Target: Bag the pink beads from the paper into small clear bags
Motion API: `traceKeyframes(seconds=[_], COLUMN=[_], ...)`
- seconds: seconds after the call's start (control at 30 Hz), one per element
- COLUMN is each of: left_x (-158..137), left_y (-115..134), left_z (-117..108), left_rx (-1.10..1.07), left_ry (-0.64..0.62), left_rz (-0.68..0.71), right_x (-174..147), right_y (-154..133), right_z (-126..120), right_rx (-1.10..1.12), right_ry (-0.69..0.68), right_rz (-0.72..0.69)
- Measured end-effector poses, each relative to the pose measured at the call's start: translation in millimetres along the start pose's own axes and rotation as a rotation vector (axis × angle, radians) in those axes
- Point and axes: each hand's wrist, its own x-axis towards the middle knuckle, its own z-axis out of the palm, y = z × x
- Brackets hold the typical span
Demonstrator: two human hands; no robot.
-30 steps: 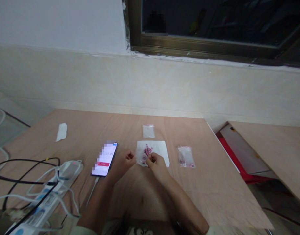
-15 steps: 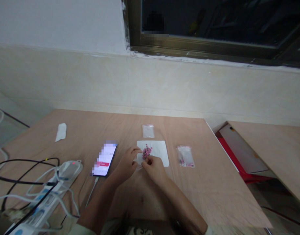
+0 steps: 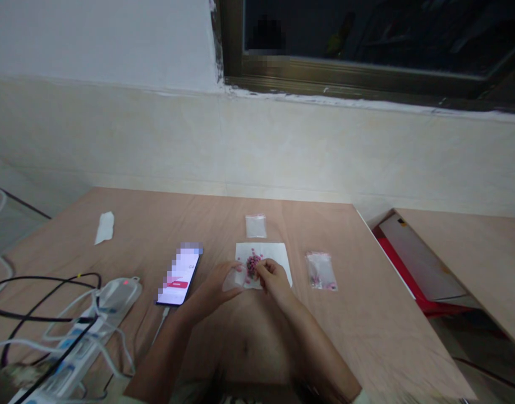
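A pile of small pink beads (image 3: 253, 262) lies on a white sheet of paper (image 3: 278, 252), a few of them scattered around the heap. At the paper's left edge, my left hand (image 3: 219, 286) has its thumb and fingers around what looks like a small clear plastic bag (image 3: 235, 277). My right hand (image 3: 276, 280) is over the lower right of the paper, thumb and forefinger pinched together beside the beads. Whatever sits between those fingertips is too small to make out.
Behind the paper is a small clear bag (image 3: 256, 226); another bag (image 3: 321, 271) with pink bits lies to the right. A phone (image 3: 179, 278) on a cable, a power strip (image 3: 110, 297) with tangled cords and a white paper scrap (image 3: 104, 228) are on the left.
My right hand has shifted slightly right, off the bead pile's lower edge. My left hand has drawn down and left, and the clear bag in it now shows more plainly.
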Motion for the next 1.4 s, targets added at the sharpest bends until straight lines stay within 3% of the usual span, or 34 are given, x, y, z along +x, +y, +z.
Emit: traceKeyframes(seconds=[0.07, 0.13, 0.33, 0.47, 0.57, 0.7, 0.8, 0.9, 1.07, 1.4], left_x=[3.4, 6.1, 10.8, 14.5, 19.2, 24.9, 24.7, 21.6, 18.9, 20.6], left_y=[-5.2, -7.4, -6.2, -8.4, -13.2, -20.3, -23.5, -24.3, -24.6, -30.7], left_z=[0.0, -0.8, -1.3, 1.3, 5.8, 11.4, 11.9, 9.8, 7.0, 10.1], left_rx=[0.029, 0.048, 0.060, 0.081, 0.100, 0.135, 0.137, 0.123, 0.115, 0.113], left_ry=[0.029, 0.040, 0.053, 0.080, 0.089, 0.089, 0.108, 0.126, 0.120, 0.126], left_rz=[-0.003, 0.000, -0.037, -0.069, -0.066, -0.047, -0.060, -0.074, -0.079, -0.083], right_x=[15.4, 30.5, 55.4, 52.0, 37.7, 22.9, 31.3, 49.9, 66.5, 68.1], right_y=[13.8, 26.1, 42.8, 33.9, 13.1, -10.7, -8.3, 3.4, 10.1, 11.3], right_z=[-5.0, -8.4, -12.5, -16.7, -11.2, 6.1, 12.6, 14.2, 21.1, 16.8], right_rx=[-0.170, -0.365, -0.575, -0.554, -0.387, -0.249, -0.337, -0.564, -0.861, -0.898], right_ry=[0.149, 0.204, 0.073, 0.128, 0.174, 0.005, 0.087, 0.194, 0.142, 0.190], right_rz=[-0.038, -0.078, -0.129, -0.132, -0.174, -0.250, -0.202, -0.100, -0.007, -0.016])
